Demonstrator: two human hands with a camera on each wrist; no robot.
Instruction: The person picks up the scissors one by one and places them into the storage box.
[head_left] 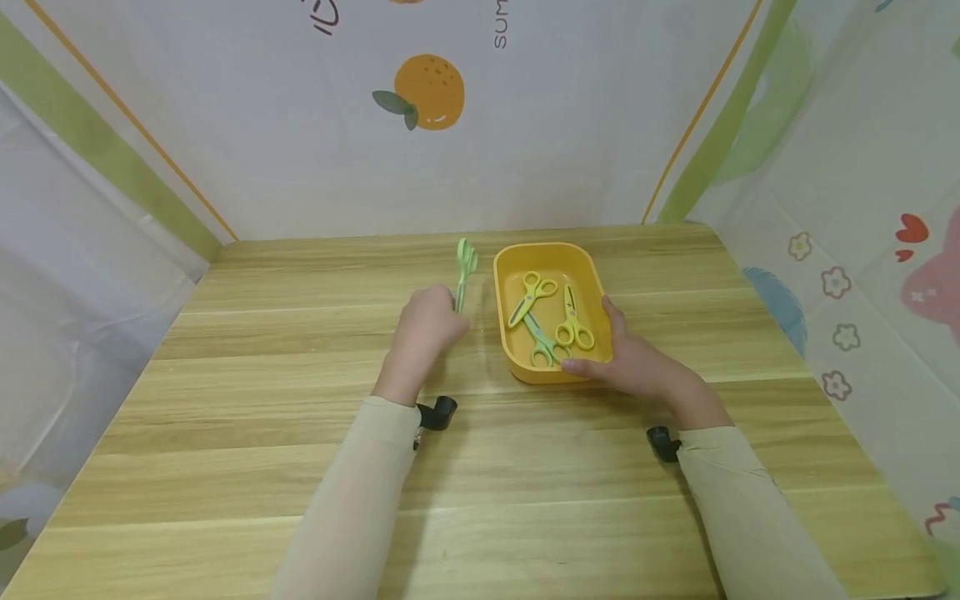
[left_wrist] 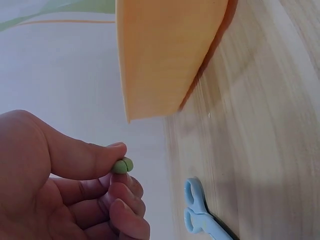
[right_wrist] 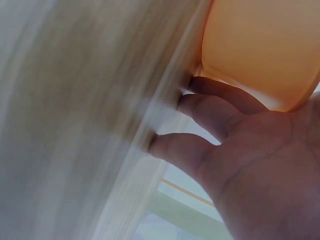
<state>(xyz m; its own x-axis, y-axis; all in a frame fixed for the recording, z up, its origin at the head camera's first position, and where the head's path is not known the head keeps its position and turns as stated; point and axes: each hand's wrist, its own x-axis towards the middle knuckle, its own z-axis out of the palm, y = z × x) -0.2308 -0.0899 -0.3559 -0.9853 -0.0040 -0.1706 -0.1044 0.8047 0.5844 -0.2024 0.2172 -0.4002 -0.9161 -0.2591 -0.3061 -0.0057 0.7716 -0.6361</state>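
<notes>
My left hand [head_left: 427, 325] pinches a pair of light green scissors [head_left: 466, 257] left of the box, with the handles pointing away. In the left wrist view, a green end of the held scissors [left_wrist: 122, 165] shows between thumb and forefinger. My right hand [head_left: 637, 364] grips the near right corner of the yellow box [head_left: 555, 250], its thumb over the near rim. Other fingertips reach the table in the right wrist view. Inside the box lie yellow scissors [head_left: 573, 323], more yellow scissors [head_left: 533, 296] and green scissors [head_left: 538, 333].
Blue-looking scissors [left_wrist: 197, 205] lie on the table near the left hand in the left wrist view. The wooden table [head_left: 247, 400] meets a patterned white curtain [head_left: 562, 125] at the back. More printed cloth [head_left: 900, 250] hangs at the right.
</notes>
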